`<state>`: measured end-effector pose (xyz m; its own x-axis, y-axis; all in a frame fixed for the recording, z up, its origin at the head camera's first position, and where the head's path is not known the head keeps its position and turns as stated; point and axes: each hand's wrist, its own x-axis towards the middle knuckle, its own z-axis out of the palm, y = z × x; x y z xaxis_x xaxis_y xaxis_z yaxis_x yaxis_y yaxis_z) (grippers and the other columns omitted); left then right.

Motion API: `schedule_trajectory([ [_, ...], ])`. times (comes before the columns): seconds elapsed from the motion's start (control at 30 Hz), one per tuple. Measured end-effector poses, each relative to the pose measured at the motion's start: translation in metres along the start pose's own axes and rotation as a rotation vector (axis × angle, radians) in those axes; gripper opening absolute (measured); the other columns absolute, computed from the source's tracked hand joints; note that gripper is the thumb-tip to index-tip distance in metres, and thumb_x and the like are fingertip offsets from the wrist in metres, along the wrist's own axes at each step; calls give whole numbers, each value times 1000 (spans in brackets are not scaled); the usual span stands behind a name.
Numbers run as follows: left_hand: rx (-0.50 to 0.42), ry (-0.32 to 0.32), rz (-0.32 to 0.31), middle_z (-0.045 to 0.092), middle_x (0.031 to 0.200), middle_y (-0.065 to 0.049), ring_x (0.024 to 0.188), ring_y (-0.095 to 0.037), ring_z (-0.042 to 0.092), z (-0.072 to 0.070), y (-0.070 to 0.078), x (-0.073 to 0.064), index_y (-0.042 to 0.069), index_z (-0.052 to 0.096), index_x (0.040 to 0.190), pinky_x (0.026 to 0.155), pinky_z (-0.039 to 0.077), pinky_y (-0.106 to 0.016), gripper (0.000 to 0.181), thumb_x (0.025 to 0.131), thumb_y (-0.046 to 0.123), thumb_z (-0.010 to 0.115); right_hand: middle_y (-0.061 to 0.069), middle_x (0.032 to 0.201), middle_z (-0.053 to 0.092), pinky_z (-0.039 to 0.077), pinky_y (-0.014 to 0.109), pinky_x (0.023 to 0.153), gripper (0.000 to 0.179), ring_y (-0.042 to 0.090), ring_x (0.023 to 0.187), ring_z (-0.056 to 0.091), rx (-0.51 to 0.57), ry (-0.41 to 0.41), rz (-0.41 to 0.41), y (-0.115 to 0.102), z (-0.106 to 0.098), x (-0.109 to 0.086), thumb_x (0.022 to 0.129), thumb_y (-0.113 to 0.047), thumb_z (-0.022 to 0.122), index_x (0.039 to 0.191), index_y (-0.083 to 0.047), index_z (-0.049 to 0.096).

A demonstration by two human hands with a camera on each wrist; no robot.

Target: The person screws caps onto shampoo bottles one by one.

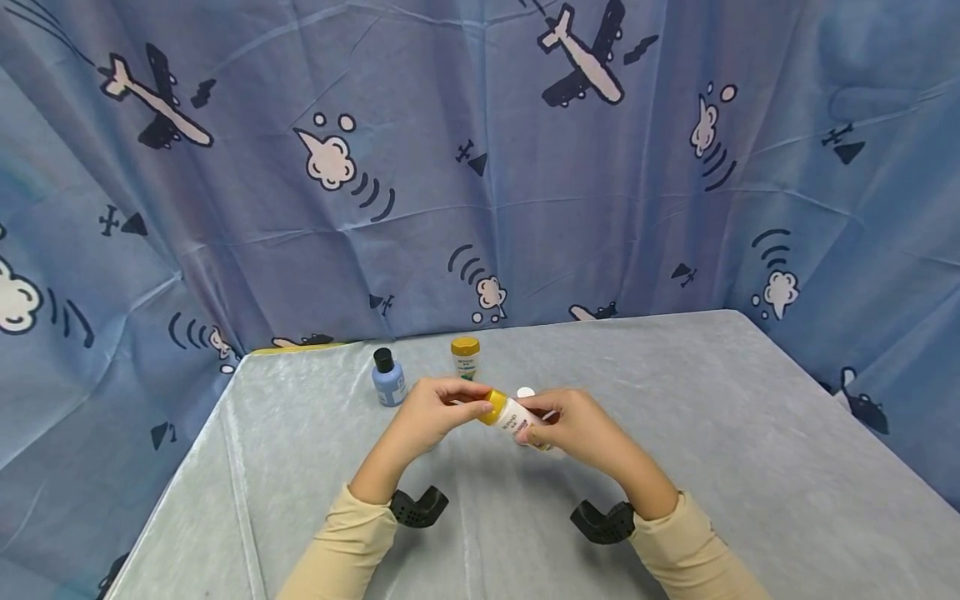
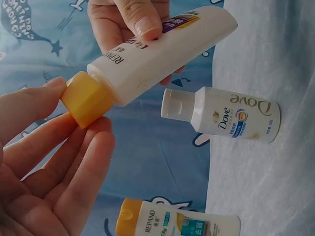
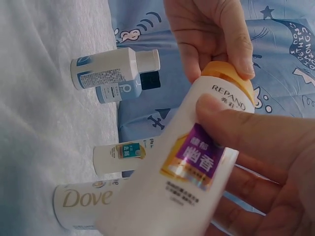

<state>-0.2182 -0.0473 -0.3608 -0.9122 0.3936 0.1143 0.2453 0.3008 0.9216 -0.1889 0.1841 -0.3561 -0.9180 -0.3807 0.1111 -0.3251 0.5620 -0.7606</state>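
Note:
A white REPAND bottle with a purple label [image 3: 197,152] is held tilted in the air above the table, between both hands. Its yellow cap [image 2: 88,98] is pinched between the thumb and fingers of my left hand [image 1: 435,412]. My right hand [image 1: 576,427] grips the bottle's white body, the thumb lying across the front near the label. In the left wrist view, the cap sits against the bottle's shoulder. Behind the right hand stands a white Dove bottle [image 2: 236,114], mostly covered in the head view.
Farther back stand a yellow-capped REPAND bottle with a teal label [image 1: 466,358] and a blue bottle with a black cap [image 1: 389,385]. The right wrist view also shows a white bottle with small print [image 3: 106,69]. A patterned blue curtain [image 1: 420,167] hangs behind the grey-covered table [image 1: 712,433].

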Motion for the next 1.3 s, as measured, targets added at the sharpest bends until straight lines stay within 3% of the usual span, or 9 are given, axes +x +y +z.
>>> schedule_trajectory([
  [0.27, -36, -57, 129, 68, 126, -16, 102, -23, 70, 1, 4, -3, 0, 70, 120, 86, 58, -24, 31, 90, 10, 72, 13, 108, 74, 57, 25, 71, 44, 16, 87, 67, 32, -24, 16, 5, -3, 1, 84, -25, 80, 121, -3, 71],
  [0.43, -49, -92, 163, 67, 128, -16, 114, -28, 66, 0, 5, -4, 1, 69, 123, 96, 56, -30, 32, 92, 8, 70, 14, 110, 74, 58, 29, 73, 46, 18, 88, 68, 59, -34, 36, 5, -5, 2, 84, -27, 80, 122, -3, 70],
  [0.5, -51, -81, 140, 67, 130, -12, 122, -28, 62, -1, 6, -4, 5, 68, 126, 103, 53, -37, 36, 91, 12, 72, 14, 110, 74, 59, 29, 74, 46, 18, 89, 68, 61, -28, 39, 6, -5, 2, 84, -27, 80, 122, -2, 70],
  [0.6, -77, -5, 57, 68, 129, -8, 124, -26, 62, -2, 8, -5, 11, 67, 128, 106, 50, -43, 43, 88, 20, 77, 16, 109, 74, 59, 29, 74, 45, 19, 90, 69, 64, -3, 30, 6, -5, 2, 84, -24, 80, 120, 0, 71],
  [0.73, -116, 137, -89, 74, 117, -7, 103, -20, 71, 1, 10, -4, 12, 71, 121, 95, 57, -38, 41, 85, 28, 80, 17, 107, 74, 59, 30, 69, 44, 20, 87, 70, 62, 43, 45, 6, -4, 2, 83, -22, 81, 119, 2, 71],
  [0.83, -103, 171, -138, 76, 108, -10, 88, -17, 73, 6, 11, -4, 7, 72, 116, 87, 59, -36, 41, 85, 33, 79, 17, 105, 74, 58, 28, 66, 43, 20, 84, 70, 53, 70, 64, 6, -1, 2, 82, -20, 82, 118, 1, 71],
  [1.07, -67, 177, -125, 77, 101, -10, 78, -14, 73, 16, 8, -1, 5, 75, 106, 78, 60, -31, 37, 85, 36, 79, 15, 101, 74, 56, 24, 61, 39, 18, 80, 69, 46, 79, 40, 7, 5, 4, 83, -17, 81, 117, 0, 72],
  [1.3, -66, 140, -66, 76, 106, -10, 94, -15, 70, 14, 7, -2, 6, 75, 110, 80, 58, -27, 29, 85, 21, 79, 15, 102, 75, 56, 24, 62, 41, 17, 81, 69, 50, 74, 63, 7, 5, 4, 82, -18, 81, 117, 0, 72],
])
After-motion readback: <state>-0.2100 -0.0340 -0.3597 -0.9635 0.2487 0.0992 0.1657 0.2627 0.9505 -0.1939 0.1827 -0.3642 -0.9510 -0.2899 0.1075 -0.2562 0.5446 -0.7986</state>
